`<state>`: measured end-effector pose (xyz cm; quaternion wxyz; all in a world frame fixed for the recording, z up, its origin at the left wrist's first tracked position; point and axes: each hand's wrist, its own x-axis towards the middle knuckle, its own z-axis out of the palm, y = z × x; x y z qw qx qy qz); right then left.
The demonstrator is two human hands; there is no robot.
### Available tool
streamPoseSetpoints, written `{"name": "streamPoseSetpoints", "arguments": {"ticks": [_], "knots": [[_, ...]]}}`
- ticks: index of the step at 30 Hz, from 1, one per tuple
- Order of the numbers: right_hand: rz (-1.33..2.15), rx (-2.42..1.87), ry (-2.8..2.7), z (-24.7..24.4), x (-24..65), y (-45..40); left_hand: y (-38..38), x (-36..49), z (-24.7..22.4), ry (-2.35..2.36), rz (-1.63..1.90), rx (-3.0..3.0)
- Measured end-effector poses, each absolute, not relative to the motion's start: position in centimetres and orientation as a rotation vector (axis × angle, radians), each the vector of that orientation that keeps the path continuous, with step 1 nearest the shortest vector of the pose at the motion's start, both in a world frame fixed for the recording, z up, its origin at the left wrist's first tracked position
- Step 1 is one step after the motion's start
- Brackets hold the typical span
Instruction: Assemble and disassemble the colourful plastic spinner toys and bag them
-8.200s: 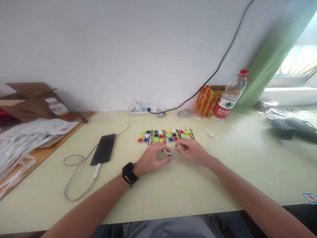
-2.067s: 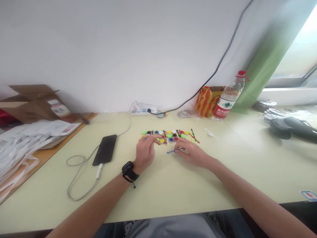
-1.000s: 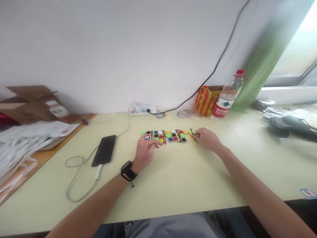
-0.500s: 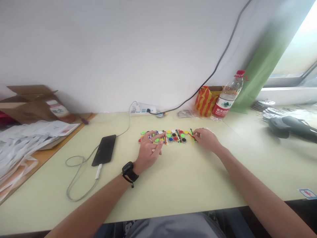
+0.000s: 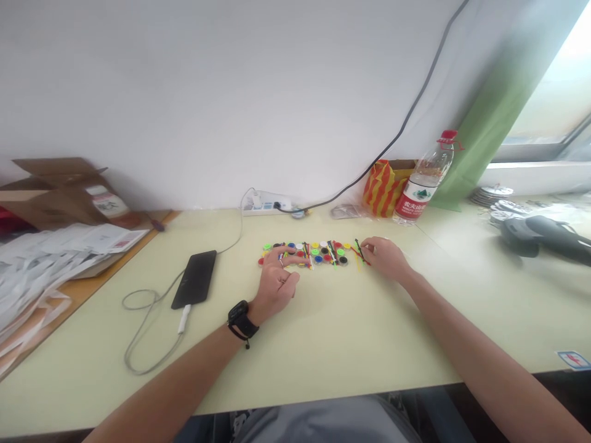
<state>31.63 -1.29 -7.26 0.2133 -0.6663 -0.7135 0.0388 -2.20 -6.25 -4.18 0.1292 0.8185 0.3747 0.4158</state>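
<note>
Small round discs (image 5: 318, 259) in several colours lie in rows on the table, with bundles of thin coloured strips (image 5: 332, 253) between them. Over the left part of these rows is my left hand (image 5: 276, 282), its index finger stretched out and its thumb apart, holding nothing. It hides some discs beneath it. At the right end, my right hand (image 5: 384, 257) has its fingers bent together at a loose group of thin strips (image 5: 358, 254) in black, green, red and yellow. Its fingertips appear to pinch the black strip (image 5: 360, 246); the exact contact is partly hidden.
A black phone (image 5: 194, 280) with a charging cable lies at left, near a power strip (image 5: 266, 204). White packets (image 5: 87, 252) and a cardboard box (image 5: 60, 184) stand further left. Back right are a water bottle (image 5: 418, 197), a striped bag (image 5: 383, 187) and a dark handheld device (image 5: 545, 237).
My left thumb has drawn back towards me, away from the discs, uncovering more of them. My right hand has shifted slightly to the right beside the strips.
</note>
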Motion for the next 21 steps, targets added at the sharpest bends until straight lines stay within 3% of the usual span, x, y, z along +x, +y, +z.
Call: {"name": "streamPoseSetpoints", "arguments": {"ticks": [12,21], "knots": [[0.127,-1.826,-2.018,-7.70,31.55,-0.64,-6.26,-1.79,-4.11,1.046,1.150,2.364],[-0.146,-1.800,-2.000,-7.10,32.33,-0.59,-5.41,-1.65,-4.99,1.041,1.133,2.422]]}}
